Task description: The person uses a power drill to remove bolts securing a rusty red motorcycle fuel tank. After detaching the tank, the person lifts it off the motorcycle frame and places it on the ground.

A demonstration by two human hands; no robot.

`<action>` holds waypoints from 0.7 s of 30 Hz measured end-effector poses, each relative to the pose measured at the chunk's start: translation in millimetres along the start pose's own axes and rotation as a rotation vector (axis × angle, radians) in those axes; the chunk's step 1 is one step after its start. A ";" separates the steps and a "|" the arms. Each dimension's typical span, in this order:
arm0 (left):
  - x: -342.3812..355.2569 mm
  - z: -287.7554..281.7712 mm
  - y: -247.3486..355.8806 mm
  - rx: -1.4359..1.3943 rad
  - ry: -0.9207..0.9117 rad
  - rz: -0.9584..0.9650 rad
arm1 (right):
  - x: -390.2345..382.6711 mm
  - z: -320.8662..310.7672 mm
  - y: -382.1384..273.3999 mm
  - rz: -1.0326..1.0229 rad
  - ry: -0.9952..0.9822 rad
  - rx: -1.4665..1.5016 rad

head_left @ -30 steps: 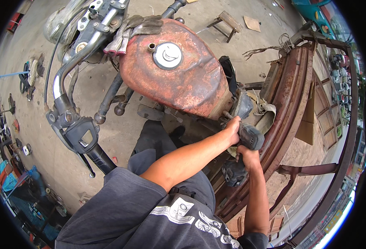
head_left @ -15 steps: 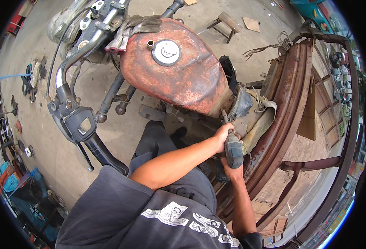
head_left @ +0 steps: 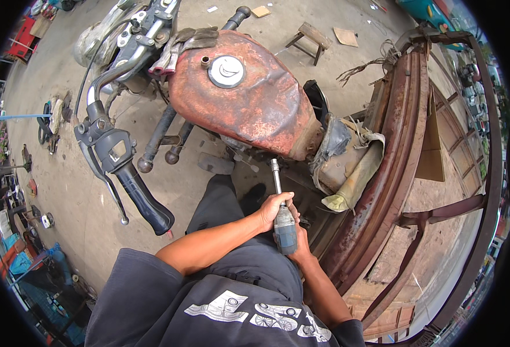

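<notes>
nearest: dark grey shirt (head_left: 139, 289) with white vehicle prints, dark trousers below it. left hand (head_left: 276, 209) is closed round the front of a power driver (head_left: 285, 231), thumb lying across the top. right hand (head_left: 302, 240) is wrapped on the driver from behind and below; its fingers are mostly hidden, so can't tell exactly how they sit. driver is in front of the person's waist, grey-blue rear end toward the body, long silver socket extension (head_left: 276, 173) pointing away. socket tip is near the lower edge of the rusty red fuel tank (head_left: 249, 110); no visible bolt on it.

left of the driver: black handlebar grip (head_left: 145, 199) with lever alongside. right: torn seat (head_left: 341, 162) with loose pale cover, just behind the tank, then a long rusty metal rail (head_left: 382, 168).

on the tank: round white-faced cap (head_left: 227, 72), small metal tube (head_left: 205, 61) upright beside it, work gloves (head_left: 188, 43) draped over the front end.

far: wooden stool (head_left: 310, 40) on the concrete floor, cardboard piece (head_left: 345, 37) flat beside it.
</notes>
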State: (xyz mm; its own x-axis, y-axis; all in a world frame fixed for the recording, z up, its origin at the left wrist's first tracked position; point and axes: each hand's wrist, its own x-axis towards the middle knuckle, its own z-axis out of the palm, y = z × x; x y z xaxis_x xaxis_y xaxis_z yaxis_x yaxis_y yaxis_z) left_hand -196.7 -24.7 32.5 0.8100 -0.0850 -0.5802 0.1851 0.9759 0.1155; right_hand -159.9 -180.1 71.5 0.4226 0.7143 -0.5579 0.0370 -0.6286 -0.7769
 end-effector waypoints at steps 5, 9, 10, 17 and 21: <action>-38.1 -21.7 3.8 -0.058 0.222 0.097 | 14.6 17.7 15.4 -0.166 -0.149 -0.172; -60.5 -48.7 11.2 -0.170 0.324 0.149 | 38.3 -18.4 -24.9 -0.353 -0.293 -0.548; -64.1 -61.2 11.0 -0.211 0.332 0.161 | 49.0 -29.6 -29.4 -0.341 -0.281 -0.573; -104.0 -89.1 39.2 -0.197 0.453 0.274 | 167.9 -71.4 -92.1 -0.323 0.378 -1.328; -127.7 -111.5 53.7 -0.212 0.475 0.328 | 210.4 -77.8 -97.2 0.054 0.136 -1.675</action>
State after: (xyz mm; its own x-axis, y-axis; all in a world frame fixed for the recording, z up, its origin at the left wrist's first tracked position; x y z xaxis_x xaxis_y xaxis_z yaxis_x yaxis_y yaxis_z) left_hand -352.3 61.0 22.9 0.4604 0.2779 -0.8431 -0.1862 0.9588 0.2144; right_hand -4.1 7.4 52.3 0.5215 0.7089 -0.4749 0.8392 -0.3255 0.4358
